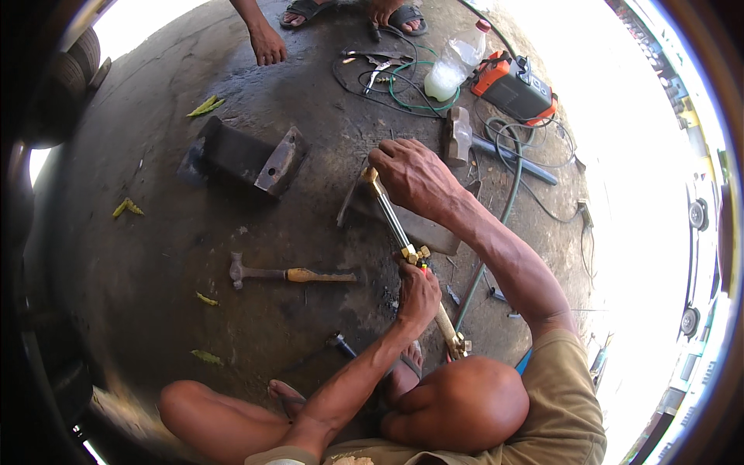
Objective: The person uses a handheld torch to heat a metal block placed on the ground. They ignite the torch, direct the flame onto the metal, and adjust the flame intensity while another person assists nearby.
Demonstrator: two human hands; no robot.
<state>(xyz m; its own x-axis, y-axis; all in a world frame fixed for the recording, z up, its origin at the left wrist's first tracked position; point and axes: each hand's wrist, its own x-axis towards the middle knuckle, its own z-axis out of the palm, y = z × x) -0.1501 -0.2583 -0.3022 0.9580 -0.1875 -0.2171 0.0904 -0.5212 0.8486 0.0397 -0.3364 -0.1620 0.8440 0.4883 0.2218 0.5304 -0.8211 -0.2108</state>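
Observation:
A cutting torch (394,217) with brass fittings and bright metal tubes slants across the middle, its rear end by my raised knee. My left hand (419,297) is wrapped round its handle, just behind the brass valve block. At the far end of the tubes, my right hand (415,174) is closed against the brass head, covering its tip. Whether anything else is in those fingers is hidden. Beneath the torch lies a grey steel piece (422,231), partly covered by the right hand and the tubes.
A ball-peen hammer (302,274) and a bolted-plate steel section (246,159) lie to the left. Beyond my right arm are a sledgehammer (459,136), an orange-and-black machine (514,89), a plastic bottle (457,63) and looped cables. Another person's hand (268,46) hangs at the far side.

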